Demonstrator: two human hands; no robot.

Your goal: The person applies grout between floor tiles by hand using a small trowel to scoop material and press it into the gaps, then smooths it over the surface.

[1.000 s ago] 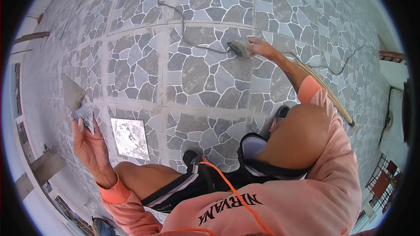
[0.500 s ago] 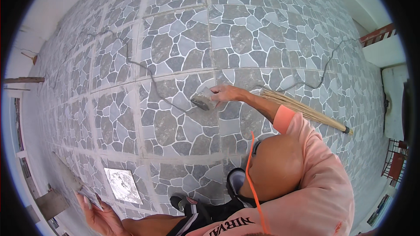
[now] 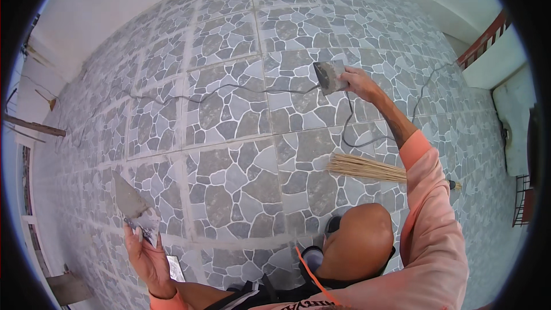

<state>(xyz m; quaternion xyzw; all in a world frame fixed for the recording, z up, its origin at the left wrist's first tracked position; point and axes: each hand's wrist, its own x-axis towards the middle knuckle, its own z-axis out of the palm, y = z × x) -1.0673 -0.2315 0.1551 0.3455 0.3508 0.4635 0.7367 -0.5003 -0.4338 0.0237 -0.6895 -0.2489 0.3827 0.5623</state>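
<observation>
My right hand (image 3: 357, 79) grips a flat grey scraper (image 3: 333, 76), its face carrying a dark smear of paste. A thin grey cord (image 3: 229, 86) runs along the floor and passes behind this scraper; I cannot tell if they touch. Toward the lower left, my left hand (image 3: 148, 264) is closed round a pointed trowel (image 3: 128, 196), blade angled away from me. Grey paste (image 3: 148, 222) sits on the trowel's wide end, near my fingers. Under both hands is a stone-patterned tile floor (image 3: 229, 189) with pale joints.
A stick broom (image 3: 367, 167) lies on the tiles, partly under my right sleeve. A shiny square plate (image 3: 175, 268) shows beside my left wrist. My bent knee (image 3: 364, 235) is at the lower right. White walls border the floor, and a wooden bar (image 3: 35, 125) juts in from the left.
My right hand has moved farther away and to the right with the scraper. The cord between lies farther off. My left hand has come forward, bringing the trowel into fuller view.
</observation>
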